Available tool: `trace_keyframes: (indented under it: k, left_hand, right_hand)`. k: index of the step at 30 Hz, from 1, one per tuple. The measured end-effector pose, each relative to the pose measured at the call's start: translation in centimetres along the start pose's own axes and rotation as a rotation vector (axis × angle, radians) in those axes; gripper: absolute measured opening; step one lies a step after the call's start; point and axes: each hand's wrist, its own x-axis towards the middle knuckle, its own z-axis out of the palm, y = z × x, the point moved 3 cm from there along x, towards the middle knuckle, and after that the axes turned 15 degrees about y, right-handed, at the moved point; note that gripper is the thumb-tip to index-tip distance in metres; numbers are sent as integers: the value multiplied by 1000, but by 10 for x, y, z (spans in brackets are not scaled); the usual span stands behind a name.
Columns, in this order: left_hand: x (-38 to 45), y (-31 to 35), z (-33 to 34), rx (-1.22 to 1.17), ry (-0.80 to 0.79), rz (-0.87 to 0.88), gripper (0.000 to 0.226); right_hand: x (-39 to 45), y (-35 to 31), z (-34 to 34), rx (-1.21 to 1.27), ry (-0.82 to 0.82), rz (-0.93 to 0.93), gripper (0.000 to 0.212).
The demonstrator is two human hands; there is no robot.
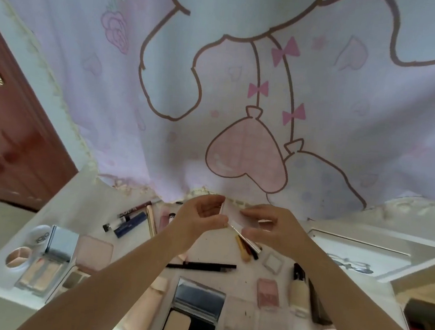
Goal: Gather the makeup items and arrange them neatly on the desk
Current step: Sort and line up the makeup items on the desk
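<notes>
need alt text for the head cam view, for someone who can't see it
Two bare hands, left hand and right hand, hold a small pale translucent packet together above a white desk scattered with makeup: open compacts, palettes, pencils and tubes. A pastel cartoon curtain hangs behind.

There is one view only, from a wide-angle camera worn on the person's head, so no second view overlaps it. It looks forward and steeply down over the white desk [96, 201], close above it: both forearms run in from six o'clock and meet near the centre. The wide lens bends the edges. At twelve o'clock a pastel curtain [220, 72] fills the upper half; a reddish door [7, 128] stands at nine o'clock.
</notes>
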Motion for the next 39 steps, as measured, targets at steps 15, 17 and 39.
trace_keyframes:
  k: [15, 17, 39]
  left_hand:
    - [18, 21, 14, -114, -51, -306, 17]
    - [19, 21, 18, -165, -23, -340, 19]
    - [12, 19, 13, -227, -175, -236, 45]
  right_hand:
    - [2, -19, -39, -220, -20, -124, 38]
    - [0, -16, -34, -220, 20, -116, 28]
    - [13, -2, -11, 378, 332, 352, 16]
